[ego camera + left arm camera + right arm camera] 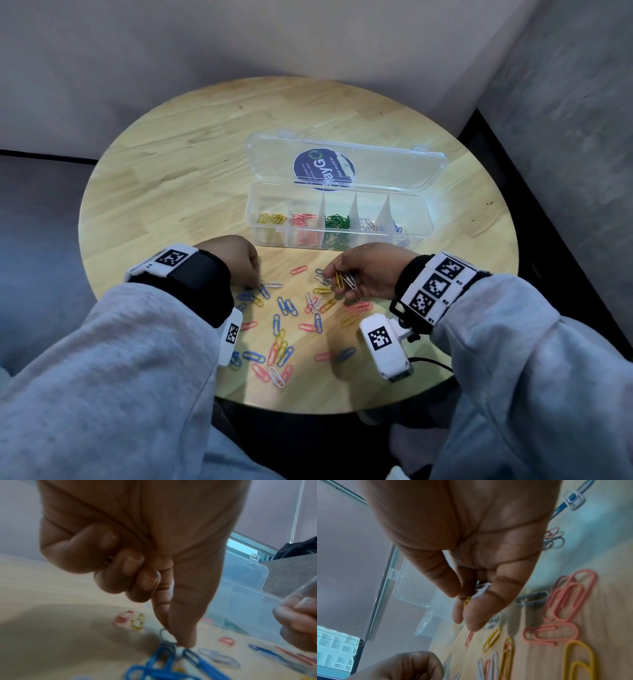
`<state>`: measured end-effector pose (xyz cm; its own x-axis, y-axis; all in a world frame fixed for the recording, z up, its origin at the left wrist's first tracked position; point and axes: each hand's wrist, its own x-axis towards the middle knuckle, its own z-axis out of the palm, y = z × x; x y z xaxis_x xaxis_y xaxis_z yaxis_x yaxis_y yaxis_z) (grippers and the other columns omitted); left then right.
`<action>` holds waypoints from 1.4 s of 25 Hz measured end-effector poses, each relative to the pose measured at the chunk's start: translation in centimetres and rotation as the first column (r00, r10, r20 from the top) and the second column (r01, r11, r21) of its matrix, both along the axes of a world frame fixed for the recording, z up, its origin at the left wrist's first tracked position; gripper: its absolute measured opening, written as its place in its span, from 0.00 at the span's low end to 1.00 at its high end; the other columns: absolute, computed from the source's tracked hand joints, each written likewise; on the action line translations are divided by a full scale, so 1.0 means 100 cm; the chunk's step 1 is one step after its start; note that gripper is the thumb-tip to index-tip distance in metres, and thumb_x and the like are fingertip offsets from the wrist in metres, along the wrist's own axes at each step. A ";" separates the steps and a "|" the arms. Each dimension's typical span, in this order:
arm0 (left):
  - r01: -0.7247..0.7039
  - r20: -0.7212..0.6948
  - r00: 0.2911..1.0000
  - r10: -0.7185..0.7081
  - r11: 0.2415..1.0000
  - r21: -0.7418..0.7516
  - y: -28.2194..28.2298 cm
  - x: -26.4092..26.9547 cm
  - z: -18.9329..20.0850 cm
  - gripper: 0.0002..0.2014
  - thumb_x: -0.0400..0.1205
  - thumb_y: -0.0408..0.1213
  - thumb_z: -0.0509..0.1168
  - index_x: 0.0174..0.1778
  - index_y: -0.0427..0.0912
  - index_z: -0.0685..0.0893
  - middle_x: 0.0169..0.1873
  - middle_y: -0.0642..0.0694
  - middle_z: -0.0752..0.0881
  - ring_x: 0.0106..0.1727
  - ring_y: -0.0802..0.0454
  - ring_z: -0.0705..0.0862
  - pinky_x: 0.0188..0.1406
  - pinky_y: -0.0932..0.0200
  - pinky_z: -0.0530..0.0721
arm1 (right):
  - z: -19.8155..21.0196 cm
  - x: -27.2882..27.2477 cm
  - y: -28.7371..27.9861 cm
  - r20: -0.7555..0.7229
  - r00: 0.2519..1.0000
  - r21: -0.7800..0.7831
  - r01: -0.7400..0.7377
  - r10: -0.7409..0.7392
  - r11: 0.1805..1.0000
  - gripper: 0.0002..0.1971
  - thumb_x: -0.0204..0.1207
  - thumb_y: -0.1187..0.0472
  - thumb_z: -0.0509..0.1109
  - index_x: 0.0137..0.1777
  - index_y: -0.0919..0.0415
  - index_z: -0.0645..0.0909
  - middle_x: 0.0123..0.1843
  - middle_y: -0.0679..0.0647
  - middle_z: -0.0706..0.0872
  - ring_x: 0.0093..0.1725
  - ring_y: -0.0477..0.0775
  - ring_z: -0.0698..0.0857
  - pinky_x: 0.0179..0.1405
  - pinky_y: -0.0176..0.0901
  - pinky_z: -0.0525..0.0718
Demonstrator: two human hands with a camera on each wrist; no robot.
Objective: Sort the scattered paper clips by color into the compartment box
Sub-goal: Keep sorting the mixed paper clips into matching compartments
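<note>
Paper clips [284,308] in blue, pink, yellow and white lie scattered on the near part of the round wooden table [171,171]. The clear compartment box [421,212] stands open behind them, with yellow, pink, green, white and blue clips in separate sections. My left hand [255,282] reaches down to the pile. Its thumb and forefinger [180,642] pinch a thin clip at a cluster of blue clips [164,662], and the other fingers are curled in. My right hand [334,277] hovers over the pile and pinches a yellow clip [467,600] and white clips [482,589].
The box lid [376,161] lies back flat toward the far side, with a blue round sticker under it. Grey walls close in behind the table and to its right. A black cable [431,361] trails off the table's near right edge.
</note>
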<state>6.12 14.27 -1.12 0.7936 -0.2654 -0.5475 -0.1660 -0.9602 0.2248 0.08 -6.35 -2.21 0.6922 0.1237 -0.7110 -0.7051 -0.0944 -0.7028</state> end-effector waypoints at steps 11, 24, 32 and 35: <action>-0.230 -0.208 0.962 0.178 0.937 -0.263 0.004 0.003 0.011 0.08 0.74 0.34 0.69 0.30 0.43 0.79 0.28 0.46 0.77 0.30 0.49 0.72 0.34 0.62 0.71 | 0.002 0.000 0.002 0.177 0.966 -0.446 -0.091 0.187 0.890 0.16 0.77 0.79 0.52 0.45 0.65 0.80 0.35 0.59 0.80 0.33 0.57 0.79 0.37 0.46 0.82; -0.441 -0.436 0.870 0.232 0.760 -0.477 -0.009 -0.002 0.014 0.11 0.79 0.27 0.58 0.33 0.44 0.72 0.28 0.45 0.78 0.22 0.55 0.70 0.18 0.69 0.64 | 0.009 0.001 0.028 -0.025 0.616 -0.784 -0.501 0.788 0.367 0.19 0.69 0.64 0.71 0.57 0.43 0.81 0.32 0.47 0.77 0.40 0.58 0.84 0.40 0.47 0.83; 0.027 -0.060 0.998 -0.034 0.993 -0.113 -0.018 -0.016 -0.001 0.08 0.72 0.34 0.70 0.35 0.50 0.78 0.22 0.56 0.79 0.21 0.61 0.77 0.22 0.67 0.69 | 0.003 0.000 0.032 -0.004 0.573 -0.831 -0.459 0.820 0.316 0.05 0.71 0.59 0.72 0.47 0.53 0.83 0.41 0.48 0.82 0.44 0.54 0.82 0.37 0.42 0.78; 0.066 0.017 0.998 -0.065 0.996 -0.065 -0.019 -0.016 -0.002 0.09 0.72 0.33 0.70 0.34 0.50 0.76 0.25 0.56 0.77 0.25 0.59 0.76 0.23 0.66 0.67 | 0.002 -0.002 0.028 0.026 0.604 -0.827 -0.434 0.796 0.356 0.02 0.71 0.59 0.72 0.41 0.52 0.82 0.32 0.44 0.77 0.38 0.49 0.79 0.30 0.36 0.73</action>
<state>4.49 12.38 -1.30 0.7814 -0.3517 -0.5155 -0.2317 -0.9305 0.2837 -0.12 -3.59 -2.02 0.8397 0.2478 -0.4831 0.0845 -0.9386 -0.3346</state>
